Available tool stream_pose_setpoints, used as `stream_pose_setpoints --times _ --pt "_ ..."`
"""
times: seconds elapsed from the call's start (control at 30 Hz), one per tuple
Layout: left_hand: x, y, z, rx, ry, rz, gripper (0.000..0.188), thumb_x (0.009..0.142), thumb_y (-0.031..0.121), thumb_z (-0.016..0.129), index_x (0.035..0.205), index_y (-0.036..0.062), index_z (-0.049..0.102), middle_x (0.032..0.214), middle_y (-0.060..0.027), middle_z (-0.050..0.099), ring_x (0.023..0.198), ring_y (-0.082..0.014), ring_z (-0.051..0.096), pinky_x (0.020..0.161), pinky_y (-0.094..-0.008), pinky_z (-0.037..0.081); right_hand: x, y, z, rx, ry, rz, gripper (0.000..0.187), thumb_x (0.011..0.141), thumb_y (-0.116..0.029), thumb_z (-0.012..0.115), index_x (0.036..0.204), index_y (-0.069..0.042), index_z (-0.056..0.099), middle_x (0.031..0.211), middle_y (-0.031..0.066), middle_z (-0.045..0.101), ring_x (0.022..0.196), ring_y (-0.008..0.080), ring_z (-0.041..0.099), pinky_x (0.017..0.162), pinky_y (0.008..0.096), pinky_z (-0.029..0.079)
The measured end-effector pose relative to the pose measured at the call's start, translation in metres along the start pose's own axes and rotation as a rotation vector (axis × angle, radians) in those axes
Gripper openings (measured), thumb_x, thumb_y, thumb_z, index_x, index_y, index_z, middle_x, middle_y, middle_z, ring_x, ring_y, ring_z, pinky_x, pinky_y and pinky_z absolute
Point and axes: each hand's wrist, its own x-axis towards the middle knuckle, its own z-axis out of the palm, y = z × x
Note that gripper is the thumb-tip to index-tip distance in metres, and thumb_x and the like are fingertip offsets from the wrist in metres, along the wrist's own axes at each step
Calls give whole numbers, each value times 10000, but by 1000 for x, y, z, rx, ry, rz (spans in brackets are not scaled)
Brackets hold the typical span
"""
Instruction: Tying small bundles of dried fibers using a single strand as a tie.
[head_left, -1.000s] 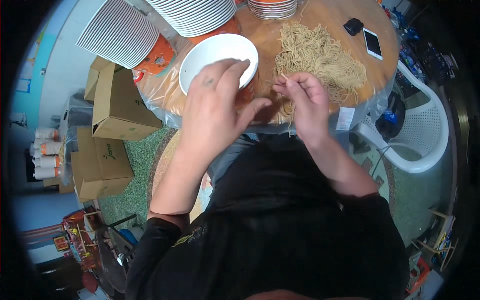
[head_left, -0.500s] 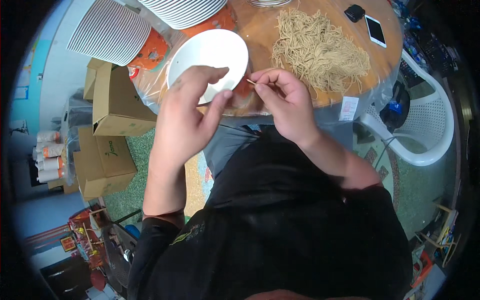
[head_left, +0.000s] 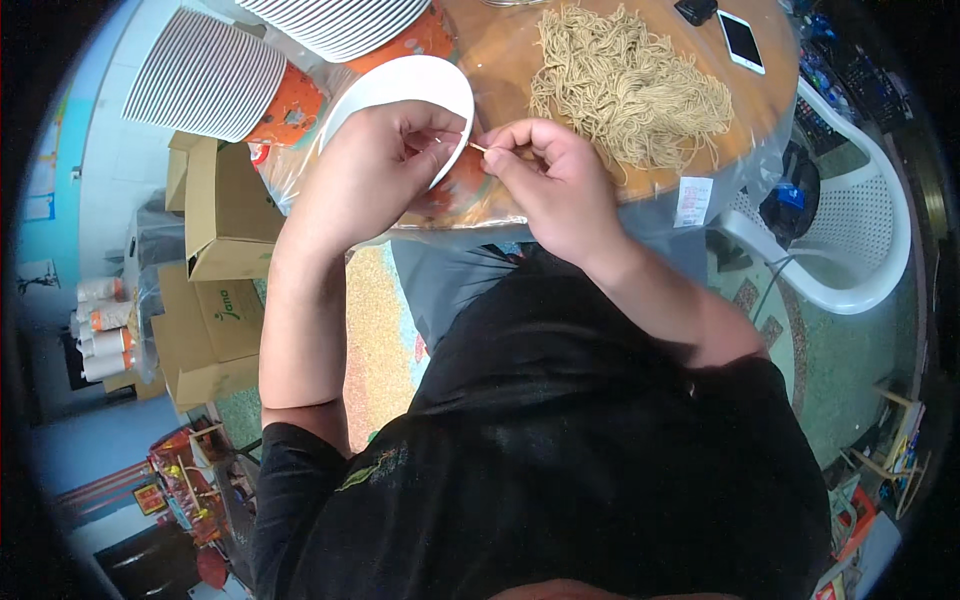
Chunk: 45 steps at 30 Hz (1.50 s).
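A white bucket with an orange-patterned outside lies tilted at the table's near edge, its mouth toward me. My left hand reaches into its mouth, with thumb and fingers closed together just inside the right rim. A small pale tip shows between them, too small to name. My right hand, outside that rim, pinches a short tan cord between thumb and forefinger. The cord meets the rim; whether it passes through is hard to see. Beyond my right hand lies a heap of loose tan cords.
Stacks of nested white buckets stand at the far left. A white phone and a black object lie far right. A plastic sheet covers the table. Cardboard boxes stand left, a white plastic chair right.
My left hand has closed its thumb and fingers inside the bucket's right rim. My right hand has brought the cord leftward to the rim. The view has shifted slightly.
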Motion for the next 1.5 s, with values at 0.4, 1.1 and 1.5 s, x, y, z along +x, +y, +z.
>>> stream_pose_setpoints --times 0.4,1.1,1.5 --pt "2 -6 1 -32 -5 -59 216 1081 73 730 1257 -39 787 1048 -46 826 939 -77 721 844 -298 611 5 -8 1 -99 -4 -5 157 1072 -124 773 1123 23 748 973 32 777 810 77 727 724 273 593" --pt "0 -15 -10 97 144 171 162 1076 128 760 1148 -8 808 888 -128 811 833 -171 797 752 -346 630 10 -21 1 -303 -88 50 73 1089 -62 759 1087 9 746 922 -7 775 789 15 650 688 199 508" --pt "-8 11 8 -202 6 -187 303 1096 212 763 1050 -85 798 850 -126 816 761 -157 787 707 -321 614 9 -24 7 -335 -47 -3 147 1026 -135 799 1077 -1 769 867 87 820 735 136 752 666 328 574"
